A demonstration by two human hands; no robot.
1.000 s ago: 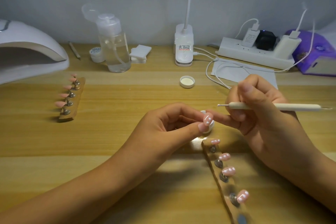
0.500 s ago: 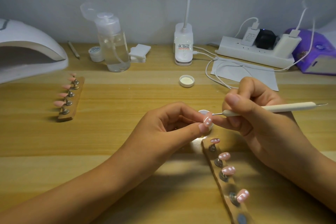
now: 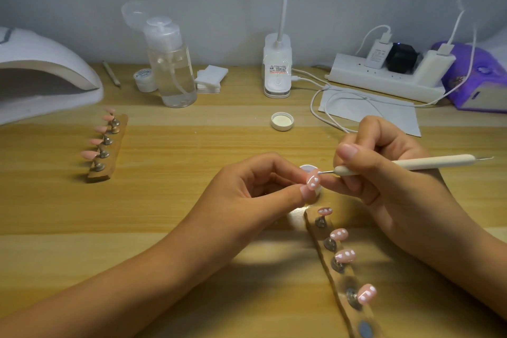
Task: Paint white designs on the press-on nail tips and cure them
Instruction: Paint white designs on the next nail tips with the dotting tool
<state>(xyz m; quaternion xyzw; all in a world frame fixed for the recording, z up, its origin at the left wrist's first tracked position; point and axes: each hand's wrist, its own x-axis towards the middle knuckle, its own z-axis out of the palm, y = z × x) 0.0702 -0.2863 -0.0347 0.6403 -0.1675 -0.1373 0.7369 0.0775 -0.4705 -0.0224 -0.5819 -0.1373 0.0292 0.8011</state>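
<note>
Head view: pinches pink nail tip [image 3: 312,180] in left grip [image 3: 247,195], just above surface [image 3: 164,200], long axis roughly upright; clasps dotting tool [image 3: 411,163] in right grip [image 3: 384,175], horizontal, metal point leftward against it.

The left hand [image 3: 247,189] pinches a pink nail tip [image 3: 312,181] between thumb and forefinger, its forearm running down-left from it. Just right of the nail tip, the right hand [image 3: 384,173] grips a dotting pen [image 3: 417,163] pencil-fashion, the point at the nail tip's upper edge.
</note>
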